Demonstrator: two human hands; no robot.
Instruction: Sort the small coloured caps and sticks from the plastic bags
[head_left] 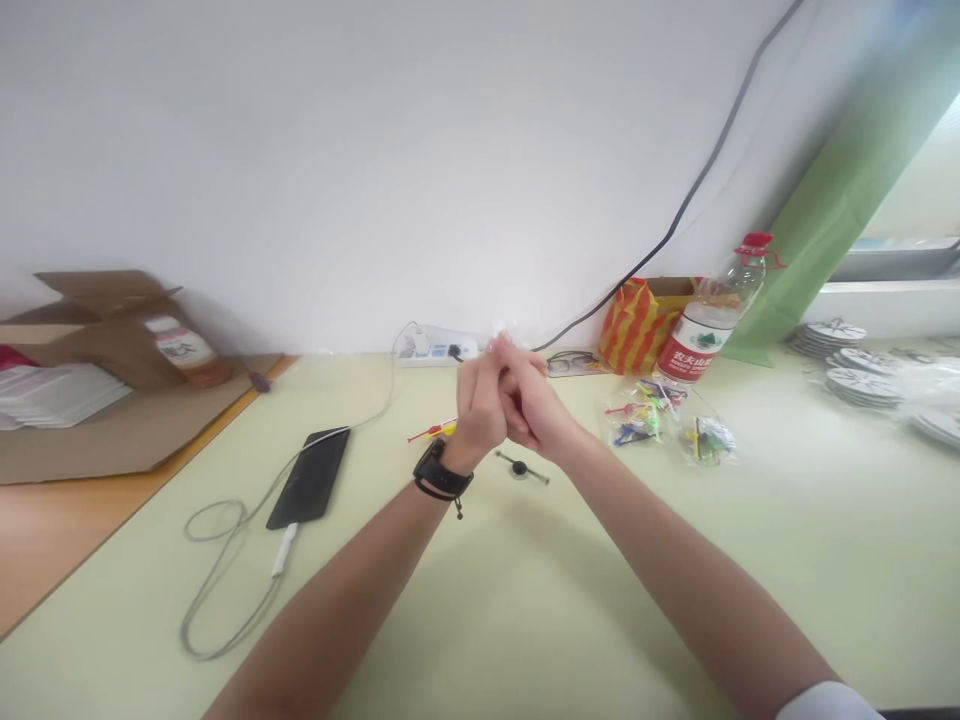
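My left hand (478, 412) and my right hand (538, 402) are raised together above the table, fingers closed and touching. A faint clear shimmer shows at the fingertips. Whatever the fingers pinch, if anything, is hidden or too small to make out. A black watch-like band circles my left wrist. Below the hands, a thin dark piece with a round centre (519, 467) lies on the table. A small red and yellow plastic piece (433, 431) is partly covered by my left hand.
At left are a black phone (309, 480) on a white cable and an open cardboard box (112, 330). A power strip (435, 346) stands by the wall. Right of my hands are bagged coloured parts (637, 415), a large bottle (709, 325), a striped bag (634, 325) and stacked discs (862, 385).
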